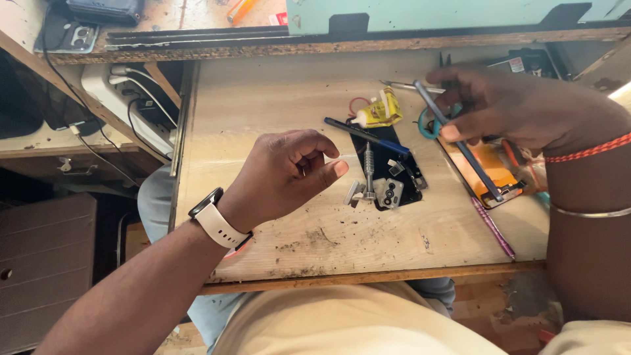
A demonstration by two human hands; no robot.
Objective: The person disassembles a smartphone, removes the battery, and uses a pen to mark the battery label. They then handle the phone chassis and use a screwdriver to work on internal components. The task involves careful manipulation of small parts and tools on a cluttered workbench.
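Our right hand (519,108) pinches the tweezers (458,141), slanting lower right; left hand (286,174), curled empty, sits nearer the phone (388,164).

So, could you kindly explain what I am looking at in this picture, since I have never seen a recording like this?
There is no machine here: a person wears a camera on the head, so the one picture looks down at their own two bare hands over a wooden table.

The left hand, with a white watch on the wrist, is curled loosely above the table; whether its fingertips pinch anything is too small to tell.

The right hand holds a thin dark tool in its grip.

On the table lie an opened phone with a small screwdriver on it, a blue pen, a yellow glue tube and an orange-backed flat panel.
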